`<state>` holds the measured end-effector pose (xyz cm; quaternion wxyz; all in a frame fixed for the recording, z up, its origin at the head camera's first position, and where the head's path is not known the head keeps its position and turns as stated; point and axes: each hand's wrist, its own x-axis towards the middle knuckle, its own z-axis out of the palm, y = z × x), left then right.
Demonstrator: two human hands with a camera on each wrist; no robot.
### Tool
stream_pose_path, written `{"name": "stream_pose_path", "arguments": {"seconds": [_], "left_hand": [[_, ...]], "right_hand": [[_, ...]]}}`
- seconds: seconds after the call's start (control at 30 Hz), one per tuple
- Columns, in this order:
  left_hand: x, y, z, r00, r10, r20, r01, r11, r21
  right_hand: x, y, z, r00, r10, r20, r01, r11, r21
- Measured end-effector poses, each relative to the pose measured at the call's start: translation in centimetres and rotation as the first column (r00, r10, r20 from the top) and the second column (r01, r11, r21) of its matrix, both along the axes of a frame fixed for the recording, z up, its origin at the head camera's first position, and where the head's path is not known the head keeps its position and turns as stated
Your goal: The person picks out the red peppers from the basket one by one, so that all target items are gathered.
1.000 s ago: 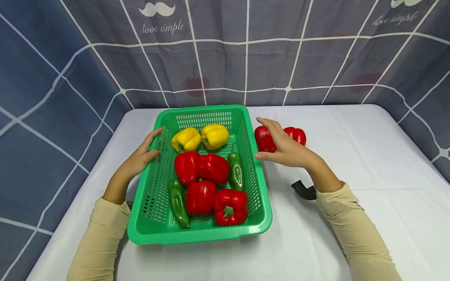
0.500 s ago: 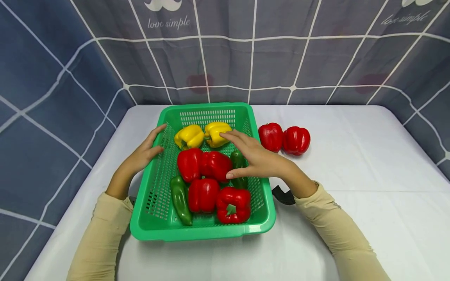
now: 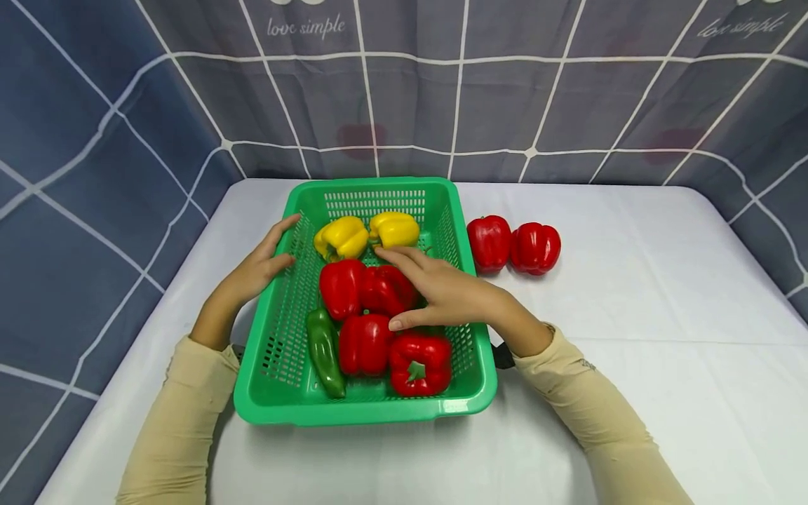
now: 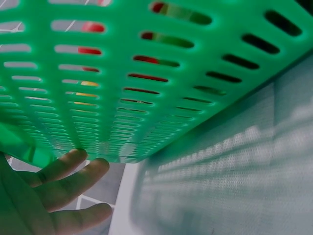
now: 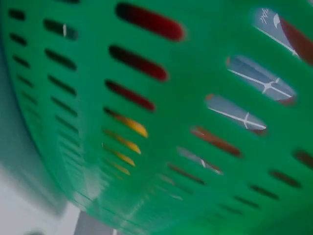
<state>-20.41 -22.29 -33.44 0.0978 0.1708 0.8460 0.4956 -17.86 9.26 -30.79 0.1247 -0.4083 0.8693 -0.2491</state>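
A green plastic basket (image 3: 366, 414) holds yellow bell peppers (image 3: 394, 229), red bell peppers (image 3: 365, 344) and a long green chili pepper (image 3: 325, 354). At its left rim is my left hand (image 3: 255, 272), thumb and forefinger spread along the edge. In the left wrist view its other fingers (image 4: 73, 191) extend straight by the basket's outer side. My right hand (image 3: 448, 291) reaches over the right rim, thumb and fingers spread above a red bell pepper (image 3: 385, 289) and partly covering it. Another green chili beneath this hand is mostly hidden. The right wrist view shows only the basket's slotted wall (image 5: 88, 147).
Two more red bell peppers (image 3: 535, 248) lie on the white tablecloth (image 3: 644, 280), just right of the basket. Grey checked curtain (image 3: 492, 84) walls stand behind and at both sides of the table.
My right hand has moved left from near the two red bell peppers on the table, across the rim, to above the peppers inside. My left hand stays at the left rim.
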Motion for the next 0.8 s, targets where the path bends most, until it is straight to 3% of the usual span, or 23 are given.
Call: {"name": "stream_pose_path", "arguments": {"seconds": [0.4, 0.8], "left_hand": [[-0.3, 0.1, -0.1, 1.000, -0.001, 0.008, 0.001, 1.000, 0.006], [-0.1, 0.0, -0.1, 1.000, 0.013, 0.010, -0.013, 1.000, 0.009]], "right_hand": [[-1.8, -1.2, -0.6, 0.985, -0.052, 0.165, 0.047, 0.998, 0.038], [-1.8, -1.2, -0.6, 0.960, 0.154, 0.236, -0.152, 0.988, -0.029]]}}
